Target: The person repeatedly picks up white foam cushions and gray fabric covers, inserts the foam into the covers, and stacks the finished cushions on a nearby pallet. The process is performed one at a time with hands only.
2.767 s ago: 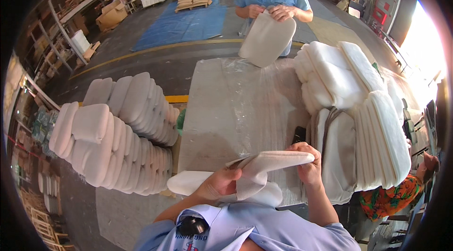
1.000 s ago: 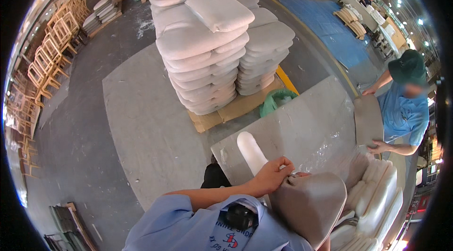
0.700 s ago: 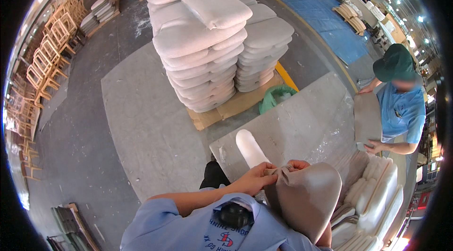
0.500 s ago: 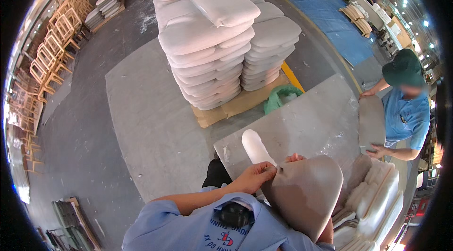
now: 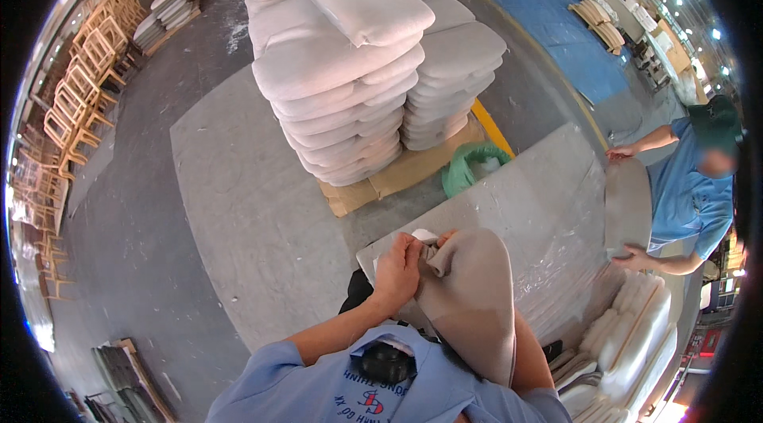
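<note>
In front of my chest I hold a grey-beige fabric cushion cover (image 5: 473, 304), rounded at its far end, its edge bunched into a fold near my fingers. My left hand (image 5: 396, 268) is closed, pinching the left edge of that fold. My right hand (image 5: 447, 239) reaches round behind the cover; only fingertips show, gripping its far edge beside the left hand. A bit of a white, padded-looking piece (image 5: 424, 235) shows just beyond my fingers, mostly hidden. What fills the cover, if anything, cannot be seen.
A plastic-wrapped grey table (image 5: 540, 208) lies ahead. Across it a co-worker (image 5: 690, 185) holds a grey panel-like cushion (image 5: 627, 204). White padding (image 5: 636, 328) is piled at right. Tall stacks of pale cushions (image 5: 342, 65) stand beyond, near a green bag (image 5: 465, 169). Wooden chair frames (image 5: 75, 113) line the left.
The cover has moved left and nearer upright, and its edge is now folded over. Both hands shifted left and up with it. The white piece is now mostly covered. The co-worker has shifted slightly right.
</note>
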A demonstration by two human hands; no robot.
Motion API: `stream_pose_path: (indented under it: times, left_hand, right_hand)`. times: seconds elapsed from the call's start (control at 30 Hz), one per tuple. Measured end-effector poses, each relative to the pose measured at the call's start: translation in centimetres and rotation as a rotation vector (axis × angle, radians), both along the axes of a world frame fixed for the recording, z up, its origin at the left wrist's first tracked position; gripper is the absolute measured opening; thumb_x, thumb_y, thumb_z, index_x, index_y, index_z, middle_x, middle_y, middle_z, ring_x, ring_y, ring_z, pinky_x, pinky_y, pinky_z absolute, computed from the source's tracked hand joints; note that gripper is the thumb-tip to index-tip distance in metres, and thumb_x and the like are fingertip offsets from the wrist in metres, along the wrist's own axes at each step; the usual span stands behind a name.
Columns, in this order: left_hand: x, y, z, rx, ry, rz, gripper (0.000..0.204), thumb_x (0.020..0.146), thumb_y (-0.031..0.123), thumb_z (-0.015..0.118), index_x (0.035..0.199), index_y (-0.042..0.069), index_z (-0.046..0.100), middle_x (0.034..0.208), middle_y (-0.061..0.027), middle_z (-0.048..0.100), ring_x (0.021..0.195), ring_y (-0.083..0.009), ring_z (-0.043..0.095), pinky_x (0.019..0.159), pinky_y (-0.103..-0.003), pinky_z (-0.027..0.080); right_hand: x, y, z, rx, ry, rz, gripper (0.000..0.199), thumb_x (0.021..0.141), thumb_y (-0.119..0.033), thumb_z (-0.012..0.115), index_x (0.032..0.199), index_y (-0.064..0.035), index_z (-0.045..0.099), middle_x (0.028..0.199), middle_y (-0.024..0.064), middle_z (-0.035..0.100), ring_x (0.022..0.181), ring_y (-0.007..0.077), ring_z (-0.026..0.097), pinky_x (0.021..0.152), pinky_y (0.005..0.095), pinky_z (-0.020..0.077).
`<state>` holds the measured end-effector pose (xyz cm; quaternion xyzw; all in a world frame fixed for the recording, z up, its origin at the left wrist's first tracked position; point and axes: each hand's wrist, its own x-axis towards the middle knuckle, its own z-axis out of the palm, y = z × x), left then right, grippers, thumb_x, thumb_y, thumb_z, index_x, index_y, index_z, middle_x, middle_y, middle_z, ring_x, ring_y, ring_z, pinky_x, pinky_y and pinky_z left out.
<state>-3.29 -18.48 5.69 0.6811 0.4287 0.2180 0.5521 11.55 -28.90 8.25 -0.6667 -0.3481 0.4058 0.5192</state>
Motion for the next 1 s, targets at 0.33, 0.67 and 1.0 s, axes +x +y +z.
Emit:
stream_pose_path:
  times: [0.33,0.67,1.0]
  left_hand:
    - [1.4,3.7,-9.8,0.069,0.186,0.011,0.024,0.111,0.029,0.052,0.113,0.006,0.056,0.094,-0.0280,0.071,0.090,-0.0529,0.068,0.077,-0.059,0.052]
    - [1.6,10.0,-13.0,-0.062,-0.019,-0.681,0.071,0.090,0.006,0.079,0.154,0.007,0.047,0.151,-0.0170,0.059,0.147,-0.0323,0.047,0.121,-0.042,0.039]
    - [5.9,10.7,-10.3,-0.515,0.205,-0.981,0.079,0.081,0.008,0.090,0.151,0.002,0.053,0.138,-0.0100,0.068,0.124,-0.0227,0.065,0.105,-0.039,0.052]
  right_hand:
    - [3.4,4.6,-9.8,-0.301,-0.283,0.060,0.030,0.094,-0.020,0.073,0.120,-0.0048,0.072,0.113,0.0169,0.074,0.110,0.0265,0.071,0.091,0.0401,0.0566]
    - [6.7,-0.9,-6.1,-0.388,-0.412,0.039,0.041,0.100,-0.034,0.070,0.132,-0.0087,0.070,0.120,0.0174,0.076,0.116,0.0272,0.071,0.092,0.0425,0.0564]
    - [-5.4,-31.8,9.1,-0.121,0.260,-0.333,0.088,0.087,-0.054,0.085,0.151,-0.0011,0.056,0.148,0.0165,0.061,0.144,0.0299,0.051,0.121,0.0446,0.0389]
